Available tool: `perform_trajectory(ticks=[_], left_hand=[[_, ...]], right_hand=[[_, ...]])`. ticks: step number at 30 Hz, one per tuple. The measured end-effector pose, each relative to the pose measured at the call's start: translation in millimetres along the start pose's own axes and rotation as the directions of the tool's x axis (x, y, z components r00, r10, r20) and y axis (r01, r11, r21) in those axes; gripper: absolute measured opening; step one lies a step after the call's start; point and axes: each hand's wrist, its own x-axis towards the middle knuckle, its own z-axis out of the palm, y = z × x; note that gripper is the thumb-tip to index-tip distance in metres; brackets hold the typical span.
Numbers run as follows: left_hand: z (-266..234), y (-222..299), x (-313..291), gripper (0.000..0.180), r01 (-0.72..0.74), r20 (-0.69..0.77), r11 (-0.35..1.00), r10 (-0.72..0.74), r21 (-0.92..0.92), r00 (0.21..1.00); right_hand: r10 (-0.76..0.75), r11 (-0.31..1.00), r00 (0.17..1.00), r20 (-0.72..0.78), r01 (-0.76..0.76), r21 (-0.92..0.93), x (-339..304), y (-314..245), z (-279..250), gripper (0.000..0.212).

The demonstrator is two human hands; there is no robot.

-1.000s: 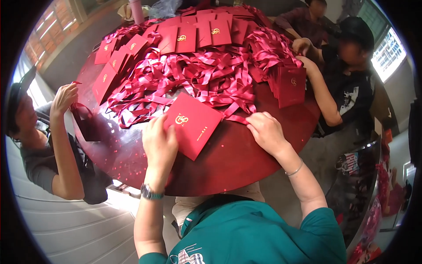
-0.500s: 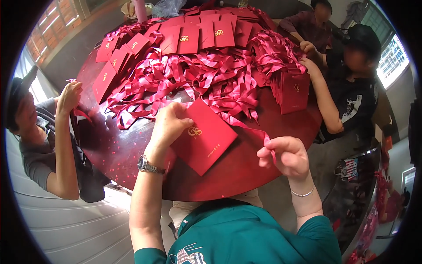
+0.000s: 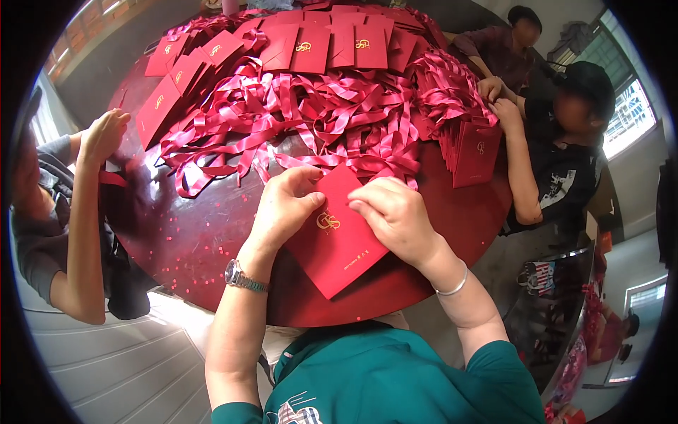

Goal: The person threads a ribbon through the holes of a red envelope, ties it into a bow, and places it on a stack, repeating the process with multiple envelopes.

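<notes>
A flat red paper envelope with a gold emblem is held tilted over the near edge of the round table. My left hand grips its upper left edge, thumb on the front and fingers behind. My right hand is closed in a pinch at the upper right edge, in front of the envelope. The pink-red satin ribbon runs by its fingers, which mostly hide it. Just beyond both hands lies a loose heap of similar ribbons.
Stacked red envelopes cover the far side of the dark red table. Another upright bundle stands at the right, beside a co-worker's hands. A person at the left raises a hand. Red specks dot the tabletop.
My right hand has moved left and up from beside the envelope to its upper right edge, carrying the ribbon's end in. My left hand keeps its hold on the envelope.
</notes>
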Motion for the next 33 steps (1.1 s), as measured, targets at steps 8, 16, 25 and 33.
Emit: perform_trajectory(ticks=[8,16,25,33], left_hand=[[4,11,-4,0.03,0.038,-0.093,0.983,-0.022,0.177,0.995],[7,9,-4,0.029,0.045,-0.133,0.961,-0.009,0.273,0.991],[12,7,-6,0.022,0.005,-0.153,0.935,0.052,0.353,0.987],[11,4,-8,0.017,-0.042,-0.164,0.874,0.138,0.485,0.977]], right_hand=[[0.027,0.998,0.999,-0.029,-0.029,-0.058,20,11,33,0.009],[0.032,0.987,0.999,-0.02,-0.035,-0.157,25,11,45,0.003],[-0.002,0.919,0.988,0.153,0.062,-0.39,38,-1,47,0.002],[0.274,0.961,0.902,0.333,-0.241,-0.137,62,19,45,0.014]])
